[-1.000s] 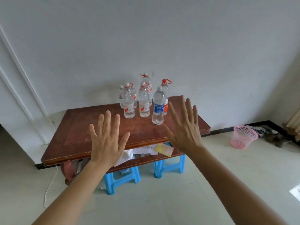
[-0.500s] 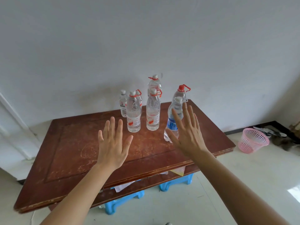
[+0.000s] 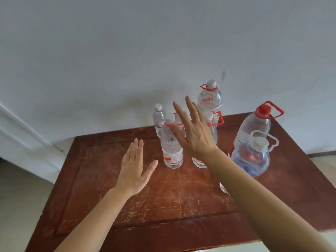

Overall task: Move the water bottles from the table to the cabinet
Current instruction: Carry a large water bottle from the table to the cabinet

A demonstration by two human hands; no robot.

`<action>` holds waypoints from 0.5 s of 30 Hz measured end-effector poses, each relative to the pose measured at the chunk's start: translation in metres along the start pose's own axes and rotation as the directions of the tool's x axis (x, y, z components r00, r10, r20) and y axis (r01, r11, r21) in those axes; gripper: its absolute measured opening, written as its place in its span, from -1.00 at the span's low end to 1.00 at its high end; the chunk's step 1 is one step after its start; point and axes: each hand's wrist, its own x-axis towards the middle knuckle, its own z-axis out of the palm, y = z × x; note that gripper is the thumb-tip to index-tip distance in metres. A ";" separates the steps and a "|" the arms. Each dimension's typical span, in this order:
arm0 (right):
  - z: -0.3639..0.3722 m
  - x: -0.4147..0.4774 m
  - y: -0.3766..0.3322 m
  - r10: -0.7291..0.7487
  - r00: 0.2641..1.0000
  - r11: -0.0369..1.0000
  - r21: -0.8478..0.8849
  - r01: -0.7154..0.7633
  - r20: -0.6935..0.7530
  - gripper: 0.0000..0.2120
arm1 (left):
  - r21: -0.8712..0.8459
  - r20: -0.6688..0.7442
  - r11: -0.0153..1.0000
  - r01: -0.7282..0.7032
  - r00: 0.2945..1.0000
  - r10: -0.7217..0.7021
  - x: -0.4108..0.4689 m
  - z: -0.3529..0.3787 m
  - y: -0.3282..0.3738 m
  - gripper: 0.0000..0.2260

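Several clear water bottles stand at the back of a worn brown wooden table (image 3: 112, 200). The nearest red-labelled bottle (image 3: 171, 148) stands between my hands. My right hand (image 3: 194, 135) hovers with straight fingers in front of another bottle (image 3: 214, 131), hiding most of it. My left hand (image 3: 134, 168) is flat and open above the table, just left of the nearest bottle. A tall bottle (image 3: 211, 99) stands by the wall, a small one (image 3: 158, 119) to its left. At the right are a red-capped bottle (image 3: 254, 126) and a blue-labelled one (image 3: 254, 159). No cabinet is in view.
A white wall (image 3: 127, 51) rises right behind the table. White trim runs diagonally at the left edge. Pale floor shows at the left and lower right of the table.
The view has closed in on the table. My right hand has swung left from the blue-labelled bottle to the middle bottles. My left hand has drawn close to the nearest bottle.
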 end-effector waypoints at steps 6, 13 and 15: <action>0.059 0.024 0.020 0.021 0.998 0.997 0.076 -0.026 0.064 -0.56 | -0.167 0.217 0.978 0.122 0.972 -0.085 0.048 0.037 -0.018 0.11; 0.057 0.011 0.021 0.046 0.992 0.994 0.099 -0.035 -0.115 -0.67 | -0.493 0.257 0.854 0.166 0.966 -0.039 0.119 0.089 0.007 -0.01; 0.061 0.007 0.010 0.098 0.984 0.993 0.087 -0.086 -0.146 -0.68 | -0.443 0.228 0.879 0.178 0.970 -0.081 0.116 0.095 0.008 -0.08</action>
